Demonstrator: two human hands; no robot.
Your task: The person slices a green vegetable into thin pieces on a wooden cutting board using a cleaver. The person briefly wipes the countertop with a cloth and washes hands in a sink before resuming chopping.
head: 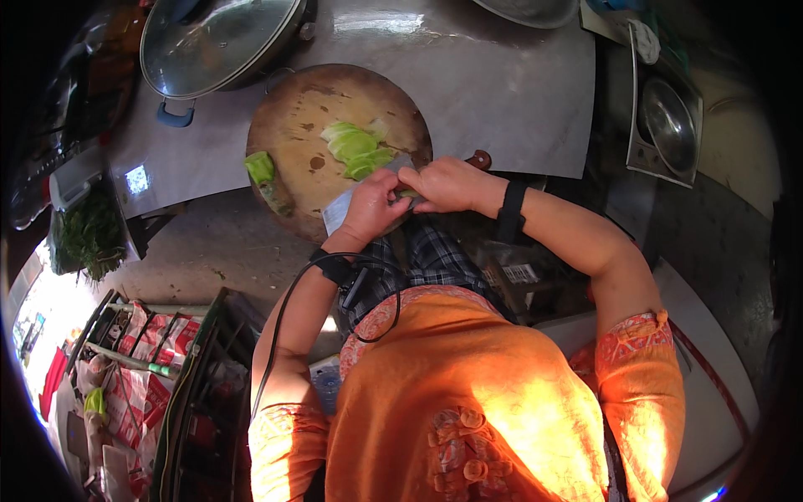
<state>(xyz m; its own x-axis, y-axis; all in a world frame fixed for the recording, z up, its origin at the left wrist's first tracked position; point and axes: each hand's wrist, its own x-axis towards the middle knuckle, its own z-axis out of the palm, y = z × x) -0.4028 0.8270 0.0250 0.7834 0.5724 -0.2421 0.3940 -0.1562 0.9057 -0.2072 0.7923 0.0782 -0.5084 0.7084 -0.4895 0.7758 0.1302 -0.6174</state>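
Note:
My left hand (374,204) and my right hand (442,183) meet over the near right rim of a round wooden chopping board (295,119). Between their fingertips is a small greenish piece (409,194), mostly hidden. Under the hands lies a cleaver; its broad blade (337,210) shows left of my left hand and its wooden handle (480,160) sticks out beyond my right. Thin light green vegetable slices (354,147) lie overlapped on the board. A peeled green chunk (260,167) and a darker, unpeeled-looking piece (275,198) rest at its left edge.
A wide pan with a glass lid (216,47) stands behind the board on the left of the grey table (495,94). A metal bowl (533,7) is at the back. Leafy greens (88,238) hang at the left, above a slatted rack (147,357). A gas stove (665,119) stands right.

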